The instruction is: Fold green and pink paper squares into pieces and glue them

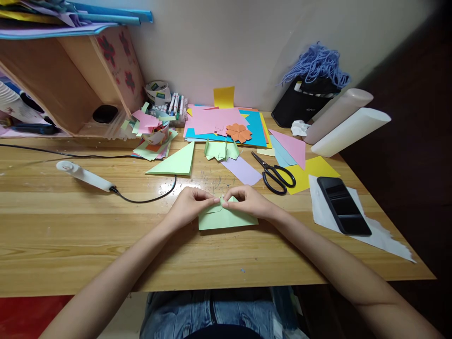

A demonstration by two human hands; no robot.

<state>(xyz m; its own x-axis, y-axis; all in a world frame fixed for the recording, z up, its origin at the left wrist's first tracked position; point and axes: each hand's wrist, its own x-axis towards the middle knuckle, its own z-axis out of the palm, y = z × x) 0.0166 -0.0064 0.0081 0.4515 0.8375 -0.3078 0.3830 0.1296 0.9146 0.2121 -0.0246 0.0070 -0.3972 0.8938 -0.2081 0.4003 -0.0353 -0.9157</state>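
Observation:
A light green sheet of folded paper lies on the wooden table in front of me. My left hand pinches its upper edge near the middle, thumb on top. Close beside it, my right hand grips the same edge, the two thumbs almost touching. Fold lines show under the left thumb; the fingers hide part of the far edge. Just beyond my hands sit a green folded paper piece with upturned points and a larger green folded triangle.
Black-handled scissors lie right of my hands, near a yellow sheet. A phone rests on torn white paper at the right. An orange paper flower tops stacked coloured sheets. A white corded device lies left.

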